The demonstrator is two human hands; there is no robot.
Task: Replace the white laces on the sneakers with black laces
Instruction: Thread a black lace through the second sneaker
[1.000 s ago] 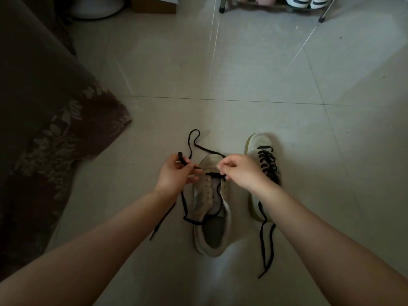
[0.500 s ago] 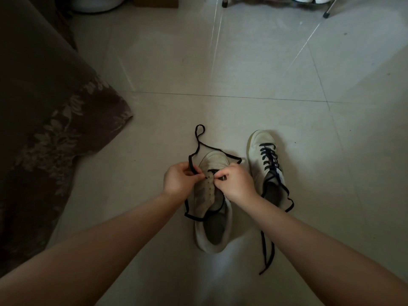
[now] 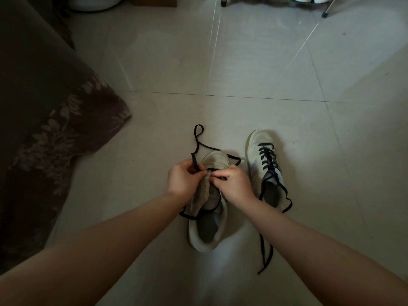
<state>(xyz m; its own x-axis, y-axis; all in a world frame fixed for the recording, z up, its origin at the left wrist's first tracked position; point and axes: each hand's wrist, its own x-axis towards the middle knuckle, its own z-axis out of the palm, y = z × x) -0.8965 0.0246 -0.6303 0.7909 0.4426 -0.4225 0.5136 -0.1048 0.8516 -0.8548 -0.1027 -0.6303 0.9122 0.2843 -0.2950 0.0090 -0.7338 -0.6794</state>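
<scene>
Both hands meet over the near sneaker (image 3: 207,208): left hand (image 3: 182,181) and right hand (image 3: 235,186) pinch the black lace (image 3: 197,149) (eyelet row runs away, toe-ward).

1 head view — looks forward-down over floor (image 3: 254,74), near hands, wide-angle.

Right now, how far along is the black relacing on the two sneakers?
Done: right sneaker is laced black, ends loose on the tiled floor. In hand: left hand and right hand pinch the black lace at the left sneaker. Left: its remaining eyelets, then tying.
</scene>
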